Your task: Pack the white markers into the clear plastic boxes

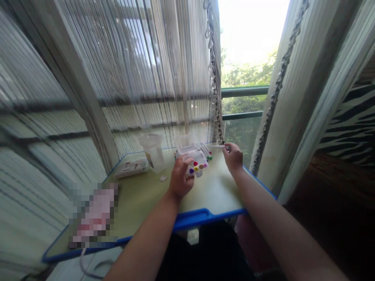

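My left hand (181,178) sits at the front edge of a transparent plastic case (198,159), its fingers curled against the case. The case holds a row of round coloured caps, probably marker ends, and its lid (186,143) stands open behind. My right hand (233,157) is to the right of the case, pinching a thin white stick (218,146) between its fingers. Several coloured markers (206,151) lie just behind the case, close to my right hand.
A transparent plastic cup (152,153) and a small flat box (131,168) stand to the left on a pale green desk (213,193) with a blue rim. A small white piece (163,178) lies nearby. A pixelated pink object (93,214) is at front left. Curtains and a window with a green railing (244,91) surround the desk.
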